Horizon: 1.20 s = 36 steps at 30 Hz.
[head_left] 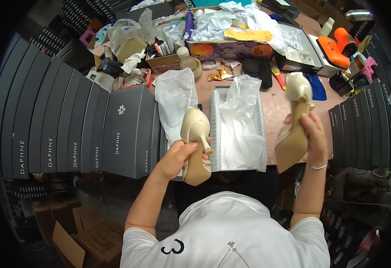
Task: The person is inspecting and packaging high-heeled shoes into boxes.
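Note:
A cream high-heeled shoe [195, 127] is gripped at its waist by my left hand [174, 157], with the tan sole facing up and the toe toward me. My right hand [314, 134] holds the matching high-heeled shoe [292, 142], also sole up, raised at the right and slightly blurred. Between them lies an open shoe box [261, 154] lined with white tissue paper [240, 129]. More white tissue [175, 96] is spread left of the box, beyond my left hand.
Dark grey shoe boxes [131, 129] stand in a row at the left, and more boxes [356, 129] at the right. Behind are a purple carton [226, 50] full of paper, a glass jar [191, 64], a yellow-red brush [277, 76] and an orange tool [336, 49]. Open cardboard cartons [93, 236] sit lower left.

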Motion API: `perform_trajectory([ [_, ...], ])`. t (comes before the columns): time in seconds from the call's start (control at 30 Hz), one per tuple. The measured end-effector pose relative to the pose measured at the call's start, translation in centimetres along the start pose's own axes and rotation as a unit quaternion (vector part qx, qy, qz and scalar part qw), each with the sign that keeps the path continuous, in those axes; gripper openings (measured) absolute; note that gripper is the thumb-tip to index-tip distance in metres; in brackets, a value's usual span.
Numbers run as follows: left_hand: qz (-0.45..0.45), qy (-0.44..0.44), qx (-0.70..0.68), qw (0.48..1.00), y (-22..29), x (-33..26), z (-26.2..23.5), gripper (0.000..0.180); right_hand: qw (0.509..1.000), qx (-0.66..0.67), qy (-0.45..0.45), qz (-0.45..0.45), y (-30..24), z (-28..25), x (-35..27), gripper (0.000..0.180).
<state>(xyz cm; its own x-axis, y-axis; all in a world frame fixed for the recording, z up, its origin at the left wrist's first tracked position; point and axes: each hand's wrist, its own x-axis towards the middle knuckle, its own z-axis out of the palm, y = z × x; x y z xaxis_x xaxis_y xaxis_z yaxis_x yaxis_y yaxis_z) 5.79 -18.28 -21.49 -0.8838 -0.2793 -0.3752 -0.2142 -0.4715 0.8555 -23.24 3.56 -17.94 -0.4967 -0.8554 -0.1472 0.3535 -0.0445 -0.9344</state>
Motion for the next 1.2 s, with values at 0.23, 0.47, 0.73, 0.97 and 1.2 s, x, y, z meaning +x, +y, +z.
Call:
perform_trajectory([
  [0.23,0.029,0.017,0.319,0.947,2.6,0.7,3.1,0.02,0.679,-0.718,0.122,0.093,9.8,-14.5,5.8,0.035],
  [0.47,0.16,-0.141,0.796,0.566,1.6,1.1,4.3,0.015,0.831,-0.408,-0.377,-0.027,3.4,5.1,4.9,0.082],
  [0.73,0.277,0.259,0.549,0.745,8.2,7.9,-3.6,0.051,0.913,-0.096,-0.372,0.141,9.0,4.0,1.1,0.084],
  [0.97,-0.046,0.276,0.464,0.84,7.0,19.5,-16.1,0.04,0.935,-0.203,-0.285,0.053,6.9,3.8,-1.2,0.097],
  [1.2,0.405,0.327,0.495,0.696,5.1,5.7,-1.1,0.02,0.943,-0.054,-0.327,0.033,4.8,2.7,-5.6,0.107],
])
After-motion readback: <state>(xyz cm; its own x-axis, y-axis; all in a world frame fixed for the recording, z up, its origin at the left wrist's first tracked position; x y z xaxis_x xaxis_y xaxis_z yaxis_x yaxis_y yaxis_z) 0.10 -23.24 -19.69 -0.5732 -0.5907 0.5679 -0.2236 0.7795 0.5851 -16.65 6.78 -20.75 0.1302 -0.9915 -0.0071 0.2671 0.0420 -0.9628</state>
